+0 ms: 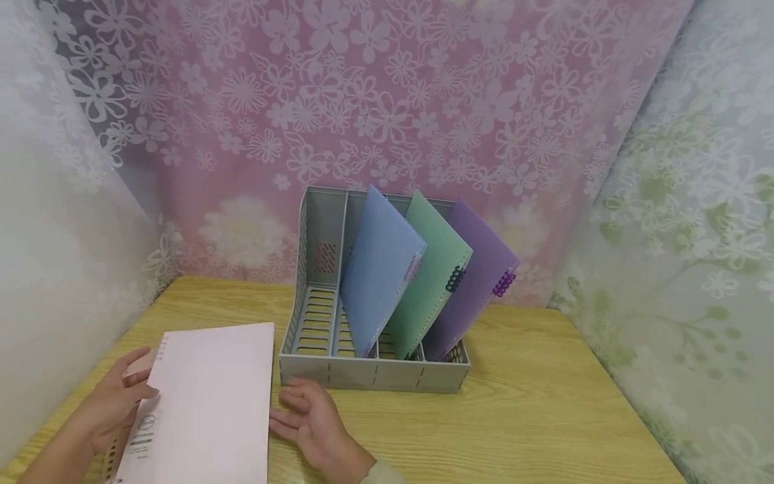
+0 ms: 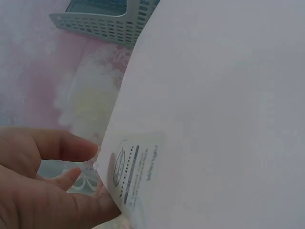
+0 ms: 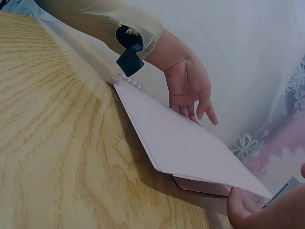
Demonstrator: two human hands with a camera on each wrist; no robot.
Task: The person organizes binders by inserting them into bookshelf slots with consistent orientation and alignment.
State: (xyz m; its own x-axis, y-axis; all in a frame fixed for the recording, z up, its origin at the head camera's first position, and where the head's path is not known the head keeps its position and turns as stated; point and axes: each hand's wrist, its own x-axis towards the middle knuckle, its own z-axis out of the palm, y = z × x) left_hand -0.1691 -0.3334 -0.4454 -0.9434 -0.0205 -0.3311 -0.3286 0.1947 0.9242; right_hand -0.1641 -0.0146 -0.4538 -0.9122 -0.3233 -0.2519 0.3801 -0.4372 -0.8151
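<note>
A pale pink loose-leaf notebook point(image 1: 202, 403) with clear binding rings and a printed label near its spine is tilted up off the table. My left hand point(image 1: 111, 403) holds its ringed left edge, the thumb lapping over the cover; the left wrist view shows thumb and index finger at that edge beside the label point(image 2: 131, 174). My right hand point(image 1: 317, 427) is at the opposite edge, palm turned inward, fingers loosely bent and touching the notebook's side. Another pinkish flat item point(image 3: 200, 185) lies beneath the notebook, mostly hidden.
A grey desktop file rack point(image 1: 375, 373) stands behind the hands on the wooden table point(image 1: 544, 417). Blue point(image 1: 381, 269), green point(image 1: 432, 269) and purple point(image 1: 478, 275) notebooks lean in its slots. Flowered cloth point(image 1: 387, 101) hangs behind and at the sides.
</note>
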